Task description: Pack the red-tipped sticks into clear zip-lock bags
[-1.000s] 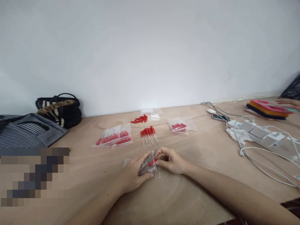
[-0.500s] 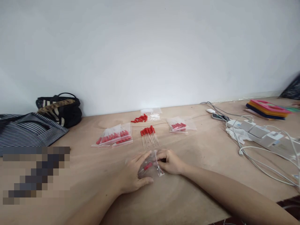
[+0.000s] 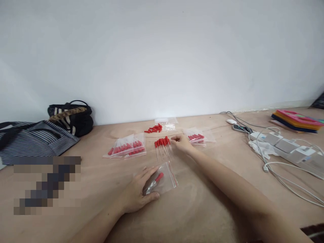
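Note:
A clear zip bag point(image 3: 165, 184) lies near the front of the table, with a red-bulbed dropper point(image 3: 159, 177) inside. My left hand point(image 3: 140, 190) holds the bag's left part, thumb below and fingers above. Just beyond it, several droppers point(image 3: 162, 142) lie in a row, red bulbs pointing away. Beside the rightmost bulb is my right hand point(image 3: 181, 142), its fingers curved and fingertips slightly apart, with nothing visible between them. Filled bags sit at the left point(image 3: 123, 147) and right point(image 3: 196, 136) of the row.
Loose red bulbs point(image 3: 154, 128) and a bag of clear tubes point(image 3: 169, 125) lie near the wall. A striped bag point(image 3: 37, 141) and a black bag point(image 3: 81, 121) stand at the left. At the right are a power strip point(image 3: 286, 148), cables, a phone point(image 3: 241, 128) and coloured sheets point(image 3: 296, 120).
My right hand has left the zip bag's opening and moved forward to the right side of the dropper row. My left hand stays at the bag. The view has shifted slightly.

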`<state>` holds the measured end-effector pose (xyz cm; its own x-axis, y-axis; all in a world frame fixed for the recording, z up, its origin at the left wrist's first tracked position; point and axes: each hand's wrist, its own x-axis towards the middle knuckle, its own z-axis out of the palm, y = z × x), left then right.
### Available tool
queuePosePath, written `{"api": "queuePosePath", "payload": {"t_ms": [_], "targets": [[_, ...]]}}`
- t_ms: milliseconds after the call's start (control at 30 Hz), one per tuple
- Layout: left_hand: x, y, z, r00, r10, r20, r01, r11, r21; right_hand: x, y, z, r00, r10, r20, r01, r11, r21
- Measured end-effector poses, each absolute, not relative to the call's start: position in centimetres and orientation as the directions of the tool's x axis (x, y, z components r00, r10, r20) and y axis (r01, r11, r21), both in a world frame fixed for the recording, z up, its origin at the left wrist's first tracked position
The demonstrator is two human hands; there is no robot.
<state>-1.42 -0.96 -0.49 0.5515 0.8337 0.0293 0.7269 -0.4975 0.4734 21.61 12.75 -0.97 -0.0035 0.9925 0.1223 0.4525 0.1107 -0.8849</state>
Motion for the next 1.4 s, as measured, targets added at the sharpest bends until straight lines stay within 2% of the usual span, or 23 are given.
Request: {"api": "queuePosePath", "payload": {"t_ms": [233,433,667,800,833,933,1000,1267,1333,1400], "targets": [[-2.0,-0.5,-1.6,0.583,0.811,0.051,0.708,-0.538,0.458,18.9,16.7,-1.9,0.119,0.993,-0.006,0.508,-0.066,-0.859],[-2.0,-0.5,-1.4,0.586,0.809,0.043,0.704,-0.535,0.468,18.4,17.0,-2.1,0.177,0.983,-0.054,0.434,-0.128,-0.892],[-1.5,-0.6,-0.8,0.580,0.815,0.014,0.718,-0.519,0.464,20.6,13.3,0.5,0.156,0.988,0.007,0.212,-0.027,-0.977],[-1.2,-0.6,-0.4,0.560,0.828,-0.026,0.744,-0.488,0.457,23.2,8.8,0.1,0.141,0.987,0.074,0.085,0.062,-0.994],[-1.1,-0.6,-0.3,0.560,0.828,-0.028,0.745,-0.487,0.456,23.8,7.7,-0.3,0.146,0.985,0.094,-0.001,0.095,-0.995],[-0.9,-0.5,-0.1,0.574,0.819,-0.005,0.730,-0.508,0.457,24.9,5.3,-1.4,0.180,0.983,0.044,-0.203,0.081,-0.976],[-0.8,-0.5,-0.1,0.573,0.820,0.005,0.726,-0.510,0.461,25.0,4.5,-1.9,0.188,0.982,-0.022,-0.279,0.032,-0.960],[-0.8,-0.5,-0.3,0.579,0.815,0.026,0.719,-0.525,0.456,23.2,3.2,-2.2,0.071,0.988,-0.134,-0.366,-0.100,-0.925],[-0.8,-0.5,-0.4,0.581,0.814,0.023,0.721,-0.527,0.451,22.8,2.7,-2.3,0.004,0.990,-0.143,-0.348,-0.132,-0.928],[-0.9,-0.4,-0.6,0.579,0.815,0.026,0.720,-0.526,0.453,22.6,2.1,-2.4,-0.094,0.990,-0.109,-0.261,-0.130,-0.957]]}}
